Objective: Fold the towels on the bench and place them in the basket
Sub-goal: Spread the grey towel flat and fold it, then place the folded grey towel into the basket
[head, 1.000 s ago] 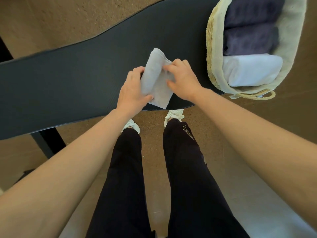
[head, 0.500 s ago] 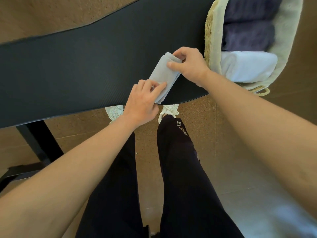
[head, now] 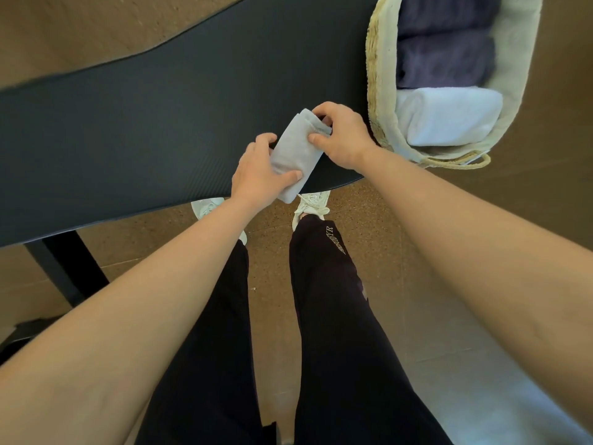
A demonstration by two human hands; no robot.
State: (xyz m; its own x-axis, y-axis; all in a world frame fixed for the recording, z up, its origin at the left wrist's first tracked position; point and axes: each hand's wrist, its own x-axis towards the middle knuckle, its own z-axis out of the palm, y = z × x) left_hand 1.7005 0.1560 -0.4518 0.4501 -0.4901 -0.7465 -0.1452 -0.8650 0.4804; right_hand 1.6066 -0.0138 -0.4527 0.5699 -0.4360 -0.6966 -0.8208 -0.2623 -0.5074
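Observation:
A small light grey towel [head: 296,152], folded into a narrow bundle, sits at the near edge of the dark bench [head: 144,130]. My left hand [head: 260,175] grips its near end with the thumb on top. My right hand [head: 343,136] pinches its far end. To the right stands a woven basket [head: 375,75] with a cream lining. Inside it lie a white rolled towel [head: 449,115] and two dark purple towels [head: 446,59].
The bench has a black leg [head: 67,268] at the lower left. My legs in dark trousers and white shoes [head: 313,203] stand on a brown cork-like floor right below the bench edge. The basket overhangs the bench's right end.
The towel has gone from a loose half-open fold to a tight narrow bundle. Both hands shifted a little right toward the basket, and my left hand now wraps the near end.

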